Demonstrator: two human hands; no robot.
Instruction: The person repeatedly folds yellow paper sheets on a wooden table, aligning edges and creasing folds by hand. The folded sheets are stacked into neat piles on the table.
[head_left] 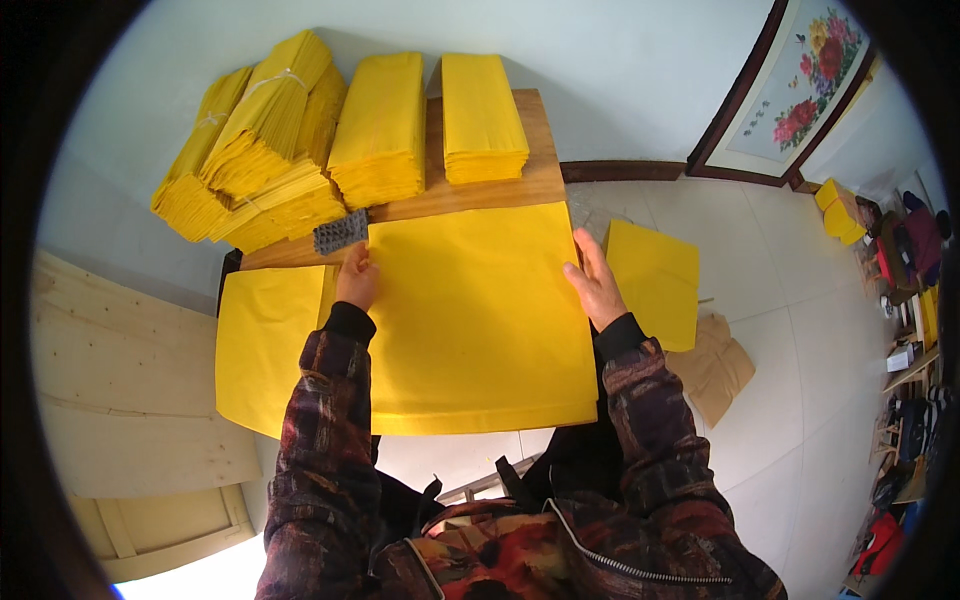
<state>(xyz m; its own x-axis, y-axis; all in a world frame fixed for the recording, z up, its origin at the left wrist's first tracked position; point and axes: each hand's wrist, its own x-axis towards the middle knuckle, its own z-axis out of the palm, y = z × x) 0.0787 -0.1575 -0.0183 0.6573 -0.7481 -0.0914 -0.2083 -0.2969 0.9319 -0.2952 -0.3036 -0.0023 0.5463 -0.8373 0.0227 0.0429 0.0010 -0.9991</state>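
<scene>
A broad yellow paper sheet (pixel 480 320), or a stack of sheets, lies in front of me over the table's near edge. At its upper left edge my left hand (pixel 357 280) is closed, with curled fingers pinching the border. My right hand (pixel 597 285) is at the opposite edge, its fingers stretched out and the thumb apart, against the paper's side. A dark grey textured pad (pixel 341 232) lies just beyond my left hand. Another yellow stack (pixel 265 340) rests left of my left forearm, its near side hanging past the table edge.
Tied yellow paper bundles (pixel 265 130) pile up at the back left of the wooden table (pixel 545 150), beside two more folded stacks (pixel 380 130). To the right are a yellow stack (pixel 655 285) and brown paper (pixel 715 370) on the floor. Wooden boards (pixel 130 380) stand left; a framed flower picture (pixel 790 90) leans at right.
</scene>
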